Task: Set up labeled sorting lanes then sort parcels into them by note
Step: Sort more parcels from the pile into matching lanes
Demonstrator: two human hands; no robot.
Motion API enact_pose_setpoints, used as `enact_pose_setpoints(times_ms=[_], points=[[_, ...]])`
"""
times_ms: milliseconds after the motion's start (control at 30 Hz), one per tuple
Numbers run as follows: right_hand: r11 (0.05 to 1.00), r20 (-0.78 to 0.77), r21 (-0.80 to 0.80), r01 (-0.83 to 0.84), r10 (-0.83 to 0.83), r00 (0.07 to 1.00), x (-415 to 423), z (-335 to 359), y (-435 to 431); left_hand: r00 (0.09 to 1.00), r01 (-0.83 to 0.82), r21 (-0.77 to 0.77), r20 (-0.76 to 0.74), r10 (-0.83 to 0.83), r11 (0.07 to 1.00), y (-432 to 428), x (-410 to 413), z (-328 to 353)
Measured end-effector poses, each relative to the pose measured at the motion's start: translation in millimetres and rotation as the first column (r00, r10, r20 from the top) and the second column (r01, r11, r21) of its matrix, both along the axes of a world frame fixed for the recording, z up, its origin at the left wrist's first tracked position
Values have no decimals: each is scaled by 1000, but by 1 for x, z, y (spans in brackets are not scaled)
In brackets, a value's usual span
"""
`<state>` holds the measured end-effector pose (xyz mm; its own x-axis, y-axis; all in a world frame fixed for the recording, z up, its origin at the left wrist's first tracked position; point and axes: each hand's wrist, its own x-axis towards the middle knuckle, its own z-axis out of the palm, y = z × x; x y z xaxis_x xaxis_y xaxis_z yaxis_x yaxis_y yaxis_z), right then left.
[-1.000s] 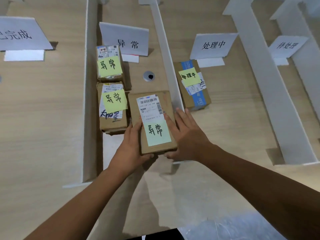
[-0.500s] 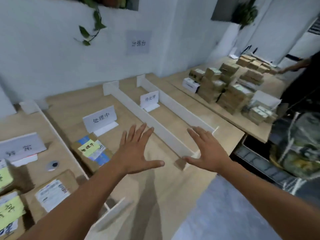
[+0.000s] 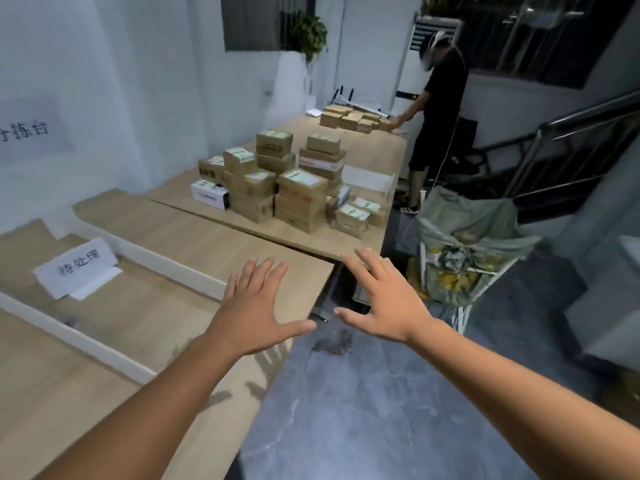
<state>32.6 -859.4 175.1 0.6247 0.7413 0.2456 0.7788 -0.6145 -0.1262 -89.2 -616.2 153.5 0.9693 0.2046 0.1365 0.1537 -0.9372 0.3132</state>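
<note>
Brown cardboard parcels (image 3: 298, 195) sit stacked on the far table (image 3: 367, 150). We hold left hand (image 3: 254, 311) and right hand (image 3: 384, 299) out, well short of the stack, fingers spread, gripping nothing. White lane label (image 3: 74, 268) stands left of the stack.

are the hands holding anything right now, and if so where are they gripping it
Nothing is held. The left hand and right hand are both bare with fingers spread, in the air between the near table and the stack of parcels.
</note>
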Motion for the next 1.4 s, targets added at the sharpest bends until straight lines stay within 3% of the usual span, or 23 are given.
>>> enact_pose_setpoints(times_ms=[267,500,767,1033,1233,1400], points=[[997,-62,3,83,-83,995,155,-27,-42,1000,22,-46,22,-21,999,-24,171,-14],[991,-79,-103,84,-93,993,317,-51,-32,999,24,-142,29,-20,990,-16,345,-48],[978,-211,-185,-97,57,976,489,-61,-14,1000,-18,-284,-24,11,959,-18,491,-68],[913,-372,-160,-376,297,879,678,-153,12,982,-189,-236,-61,179,953,-26,622,-142],[858,-533,-156,-490,344,773,787,-188,41,908,-416,-406,-234,347,814,-46,685,-187],[797,-554,-157,-583,418,720,824,-212,79,845,-534,-502,-278,457,681,-47,723,-222]])
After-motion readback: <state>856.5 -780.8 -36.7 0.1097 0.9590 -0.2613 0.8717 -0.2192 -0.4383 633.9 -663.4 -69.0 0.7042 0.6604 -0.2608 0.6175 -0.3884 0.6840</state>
